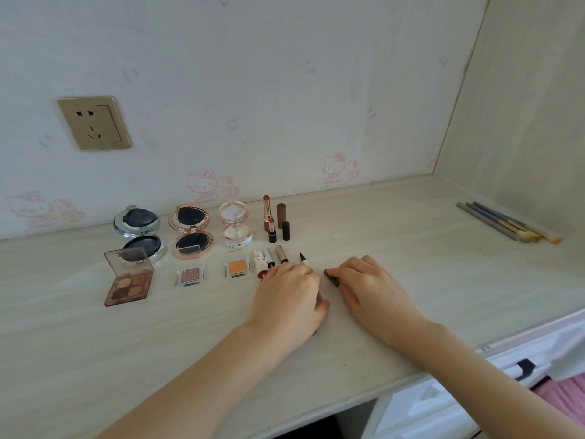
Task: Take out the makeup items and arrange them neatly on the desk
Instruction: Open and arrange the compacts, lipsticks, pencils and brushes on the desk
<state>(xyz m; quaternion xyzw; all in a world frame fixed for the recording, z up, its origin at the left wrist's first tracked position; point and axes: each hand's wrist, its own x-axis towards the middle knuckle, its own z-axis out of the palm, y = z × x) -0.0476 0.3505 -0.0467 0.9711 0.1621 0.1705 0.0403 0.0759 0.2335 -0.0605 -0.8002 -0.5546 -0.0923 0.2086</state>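
Makeup lies in rows on the pale desk (411, 248): three open compacts (139, 231) (191, 231) (235, 224), an open brown eyeshadow palette (128, 282), two small square pans (189, 275) (236, 268), two uncapped lipsticks (268, 218) with their caps beside them, and several slim tubes (272, 261). My left hand (289, 296) lies curled over a slim liner pen (304, 260), whose black tip sticks out past the fingers. My right hand (370, 289) pinches a small dark cap (331, 277) on the desk right beside it.
A bundle of makeup brushes (509, 223) lies at the far right by the side wall. A wall socket (94, 122) sits at the back left. A white drawer front with a dark handle (524, 369) is below the desk's front edge.
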